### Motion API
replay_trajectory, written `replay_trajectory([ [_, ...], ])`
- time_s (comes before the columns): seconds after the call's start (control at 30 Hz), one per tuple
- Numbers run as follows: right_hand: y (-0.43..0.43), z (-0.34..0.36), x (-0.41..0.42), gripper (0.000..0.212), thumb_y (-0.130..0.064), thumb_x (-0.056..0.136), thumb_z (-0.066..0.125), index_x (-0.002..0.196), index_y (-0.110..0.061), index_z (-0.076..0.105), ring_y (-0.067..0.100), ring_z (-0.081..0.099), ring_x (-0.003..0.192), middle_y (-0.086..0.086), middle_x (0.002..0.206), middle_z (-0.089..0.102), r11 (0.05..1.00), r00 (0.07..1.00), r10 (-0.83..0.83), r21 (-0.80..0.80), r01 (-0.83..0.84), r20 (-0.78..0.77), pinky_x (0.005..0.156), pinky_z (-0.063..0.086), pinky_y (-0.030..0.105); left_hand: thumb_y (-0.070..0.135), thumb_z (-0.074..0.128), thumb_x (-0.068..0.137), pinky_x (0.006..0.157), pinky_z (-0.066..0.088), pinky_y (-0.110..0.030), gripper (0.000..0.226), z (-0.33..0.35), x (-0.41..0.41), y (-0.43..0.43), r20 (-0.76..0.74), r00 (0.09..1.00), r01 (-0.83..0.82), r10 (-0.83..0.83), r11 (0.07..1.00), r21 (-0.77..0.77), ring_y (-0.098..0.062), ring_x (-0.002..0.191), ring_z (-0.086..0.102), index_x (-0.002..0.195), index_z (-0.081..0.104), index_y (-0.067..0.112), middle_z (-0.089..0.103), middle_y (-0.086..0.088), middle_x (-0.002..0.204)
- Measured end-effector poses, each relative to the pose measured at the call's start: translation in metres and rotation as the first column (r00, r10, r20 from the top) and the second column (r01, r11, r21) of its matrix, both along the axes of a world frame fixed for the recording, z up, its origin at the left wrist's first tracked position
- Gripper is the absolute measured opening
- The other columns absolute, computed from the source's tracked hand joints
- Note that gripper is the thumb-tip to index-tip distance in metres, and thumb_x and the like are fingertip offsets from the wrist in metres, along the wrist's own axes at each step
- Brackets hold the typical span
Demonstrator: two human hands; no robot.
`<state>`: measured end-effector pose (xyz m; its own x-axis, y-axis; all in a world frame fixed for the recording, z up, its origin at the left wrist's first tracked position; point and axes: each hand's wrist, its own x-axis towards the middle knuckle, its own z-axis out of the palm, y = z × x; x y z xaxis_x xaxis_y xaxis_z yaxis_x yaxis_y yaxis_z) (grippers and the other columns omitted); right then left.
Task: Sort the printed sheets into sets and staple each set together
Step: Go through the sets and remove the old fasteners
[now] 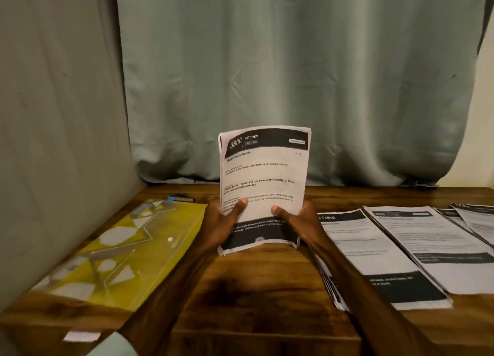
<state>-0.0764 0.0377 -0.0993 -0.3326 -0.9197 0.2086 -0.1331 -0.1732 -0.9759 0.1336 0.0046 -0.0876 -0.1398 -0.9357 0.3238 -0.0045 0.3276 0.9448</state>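
I hold a small set of printed sheets (pixel 264 173) upright above the middle of the wooden table (pixel 254 283); its top page has a black header reading "3800 KITCHEN". My left hand (pixel 226 222) grips the set's lower left side, thumb on the front. My right hand (pixel 296 220) grips the lower right side the same way. The bottom edge of the set stands on or just above the table. More printed sheets (pixel 417 248) lie flat in overlapping piles on the right. A dark stapler (pixel 183 197) with a blue end lies at the back left.
A yellow plastic folder (pixel 125 248) with white shapes lies along the left side of the table. A grey-green curtain (pixel 294 74) hangs behind the table and a grey panel (pixel 53 115) stands on the left. A small white paper slip (pixel 81 336) sits near the front left edge.
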Motion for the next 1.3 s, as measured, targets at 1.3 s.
replay_trajectory([
  [1.3, 0.073, 0.001, -0.071, 0.013, -0.013, 0.087, 0.076, 0.077, -0.022, 0.077, 0.008, 0.067, 0.077, -0.007, 0.08, 0.073, 0.968, 0.679, -0.187, -0.016, 0.251, -0.71, 0.077, 0.055, 0.028, 0.024, 0.077, 0.087, 0.089, 0.052, -0.038, 0.029, 0.002, -0.121, 0.055, 0.815, 0.529, 0.136, 0.236, 0.925, -0.356, -0.028, 0.113, 0.061, 0.113, 0.068, 0.015, 0.066, -0.009, 0.12],
])
